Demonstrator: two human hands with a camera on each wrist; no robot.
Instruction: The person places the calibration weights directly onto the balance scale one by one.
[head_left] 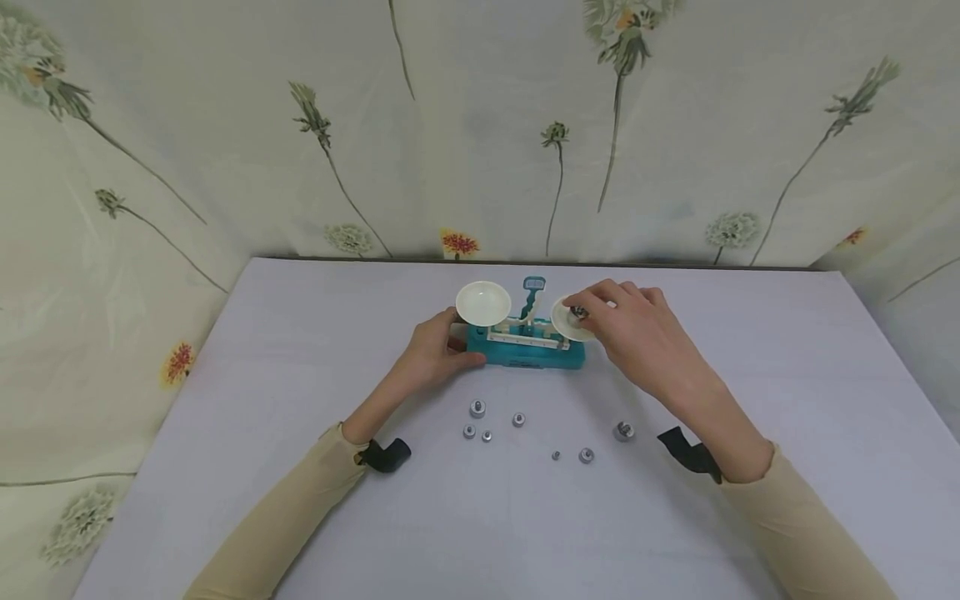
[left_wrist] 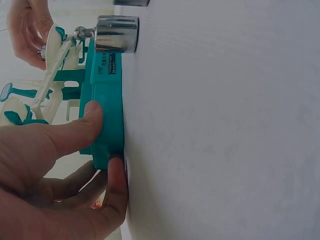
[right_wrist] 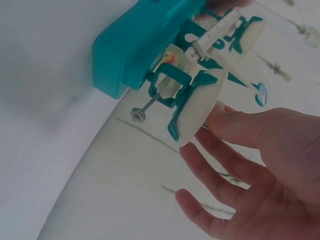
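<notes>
A teal balance scale (head_left: pixel 525 357) stands toward the back of the table, with a white left pan (head_left: pixel 483 303) and a white right pan (head_left: pixel 564 327). My left hand (head_left: pixel 432 354) grips the left end of its base; in the left wrist view the thumb (left_wrist: pixel 82 127) lies on the front. Over the right pan, my right hand (head_left: pixel 637 333) pinches a small metal weight (head_left: pixel 578 312) between thumb and fingers. Whether the weight touches the pan is hidden. The left pan holds nothing. A pointer with a teal top (head_left: pixel 533 285) rises between the pans.
Several silver weights of different sizes lie in front of the scale, among them a larger weight (head_left: pixel 624 431) at the right and another weight (head_left: pixel 477 408) at the left. The white table (head_left: pixel 420 533) ends at a flower-patterned cloth (head_left: pixel 480 150) behind.
</notes>
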